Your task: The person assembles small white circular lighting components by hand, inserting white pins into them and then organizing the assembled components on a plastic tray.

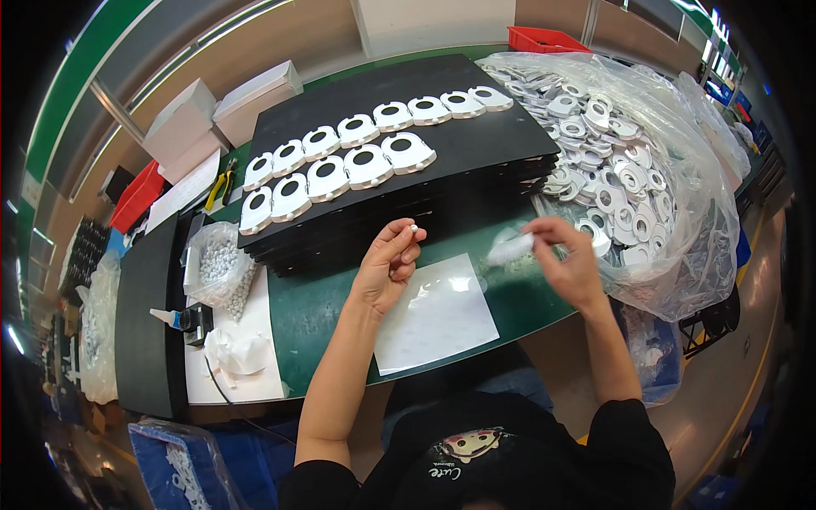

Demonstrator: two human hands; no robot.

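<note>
With the left hand [387, 268] pinching a white bead [414, 228] and the right hand [571, 263] gripping a white part [510, 248], bring them together squarely, I judge.

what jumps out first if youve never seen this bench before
Probably the big clear plastic bag at the right, heaped with white ring-shaped parts. Next, the same kind of white pieces lined up in two rows on a stack of black trays at centre. In front, the left hand pinches a small white bead while the right hand grips a white part over the green table.
</note>
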